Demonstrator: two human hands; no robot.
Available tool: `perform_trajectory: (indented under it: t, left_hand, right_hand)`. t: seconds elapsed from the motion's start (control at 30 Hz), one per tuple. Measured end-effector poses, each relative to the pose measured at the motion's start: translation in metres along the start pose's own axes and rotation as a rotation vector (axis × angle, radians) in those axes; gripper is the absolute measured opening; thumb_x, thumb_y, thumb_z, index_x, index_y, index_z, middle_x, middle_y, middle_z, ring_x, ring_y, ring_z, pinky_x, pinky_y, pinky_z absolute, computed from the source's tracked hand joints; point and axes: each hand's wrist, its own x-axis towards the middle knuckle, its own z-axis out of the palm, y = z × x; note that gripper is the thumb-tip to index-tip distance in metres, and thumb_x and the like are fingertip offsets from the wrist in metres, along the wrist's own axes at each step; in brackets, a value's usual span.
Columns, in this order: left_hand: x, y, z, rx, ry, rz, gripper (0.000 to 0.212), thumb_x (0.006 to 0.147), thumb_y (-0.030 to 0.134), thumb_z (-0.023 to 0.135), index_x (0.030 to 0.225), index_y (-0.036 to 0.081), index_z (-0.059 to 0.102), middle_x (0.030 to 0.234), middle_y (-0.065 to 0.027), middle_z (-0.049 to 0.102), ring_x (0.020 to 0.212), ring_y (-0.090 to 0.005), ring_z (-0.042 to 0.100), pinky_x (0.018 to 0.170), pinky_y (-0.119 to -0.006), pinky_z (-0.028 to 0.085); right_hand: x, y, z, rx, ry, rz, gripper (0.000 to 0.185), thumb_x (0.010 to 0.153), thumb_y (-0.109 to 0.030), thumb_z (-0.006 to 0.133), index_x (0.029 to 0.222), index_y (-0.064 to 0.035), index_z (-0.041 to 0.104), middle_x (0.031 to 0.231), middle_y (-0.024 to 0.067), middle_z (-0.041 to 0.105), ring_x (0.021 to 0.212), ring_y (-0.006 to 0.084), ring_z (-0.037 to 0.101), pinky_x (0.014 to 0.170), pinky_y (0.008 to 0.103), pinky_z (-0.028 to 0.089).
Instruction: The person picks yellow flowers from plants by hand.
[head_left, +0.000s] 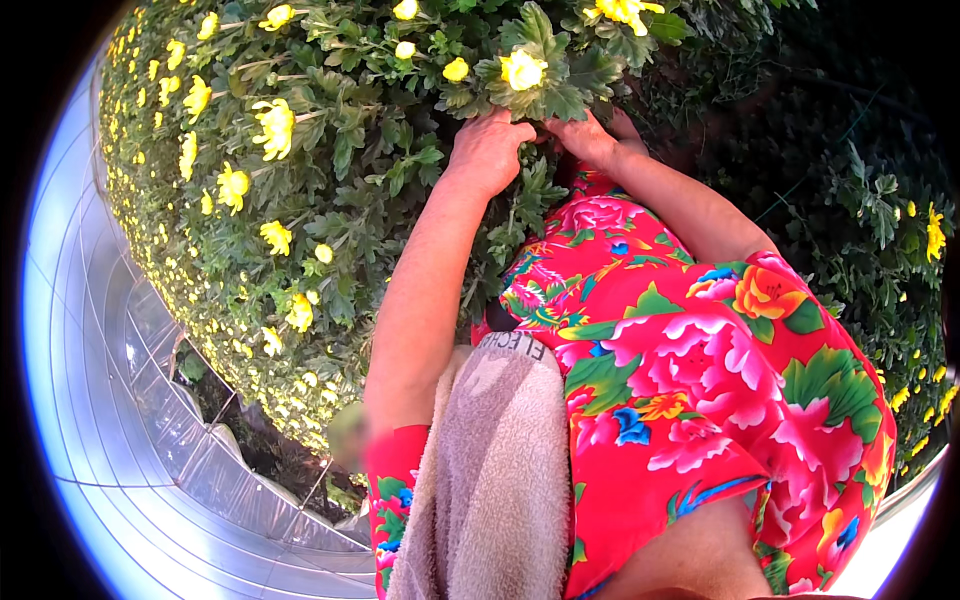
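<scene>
A yellow chrysanthemum bloom stands at the top middle, ringed by broad lobed green leaves. Just beneath it my left hand reaches in, its thumb bent towards the right and its fingertips hidden by foliage. From the other side my right hand comes in under the same leaves, with fingers pointing left towards the left thumb. Whether either hand grips the stem is hidden by the leaves. Close above the left hand sits a small yellow bud.
Dense chrysanthemum plants with yellow flowers fill the left and top. More plants grow at the right beyond a dark gap, with a thin green string there. A towel hangs over my floral shirt. Clear film greenhouse sheeting curves along the left.
</scene>
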Motion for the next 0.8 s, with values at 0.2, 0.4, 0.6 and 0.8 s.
perform_trajectory:
  t: [0.2, 0.4, 0.6, 0.8]
  left_hand:
    - [-0.005, -0.009, 0.006, -0.114, 0.027, 0.052, 0.027, 0.08, 0.007, 0.057, 0.098, 0.021, 0.071, 0.104, -0.0111, 0.063, 0.096, -0.0324, 0.061, 0.08, -0.043, 0.05]
    - [0.0, -0.019, 0.025, -0.215, 0.091, -0.015, 0.02, 0.08, 0.016, 0.063, 0.099, 0.019, 0.07, 0.102, -0.0113, 0.067, 0.094, -0.0313, 0.064, 0.082, -0.042, 0.051]
    - [-0.009, -0.016, 0.024, -0.319, -0.004, -0.34, 0.021, 0.082, 0.022, 0.063, 0.099, 0.013, 0.07, 0.097, -0.0141, 0.069, 0.09, -0.033, 0.066, 0.081, -0.044, 0.052]
    - [0.004, -0.02, 0.028, -0.487, 0.009, -0.415, 0.025, 0.08, 0.023, 0.064, 0.103, 0.012, 0.07, 0.095, -0.0138, 0.07, 0.087, -0.0328, 0.067, 0.08, -0.043, 0.053]
  right_hand:
    - [0.006, 0.015, 0.002, 0.002, 0.009, -0.029, 0.026, 0.093, -0.011, 0.053, 0.117, -0.0047, 0.059, 0.096, 0.0055, 0.068, 0.077, 0.0101, 0.064, 0.054, 0.0246, 0.047]
    - [0.054, 0.095, -0.027, -0.733, 0.254, -0.26, 0.027, 0.089, -0.021, 0.057, 0.106, -0.0025, 0.067, 0.099, 0.0128, 0.071, 0.089, 0.0191, 0.068, 0.071, 0.0317, 0.053]
    - [0.013, 0.041, -0.017, -1.182, 0.266, 0.039, 0.034, 0.084, -0.038, 0.064, 0.097, -0.0076, 0.071, 0.097, 0.0117, 0.072, 0.088, 0.0209, 0.069, 0.075, 0.0322, 0.054]
    - [-0.015, -0.012, 0.006, -0.157, -0.309, 0.272, 0.033, 0.078, -0.046, 0.075, 0.085, -0.0141, 0.068, 0.07, -0.0035, 0.063, 0.054, 0.0067, 0.054, 0.044, 0.0209, 0.036]
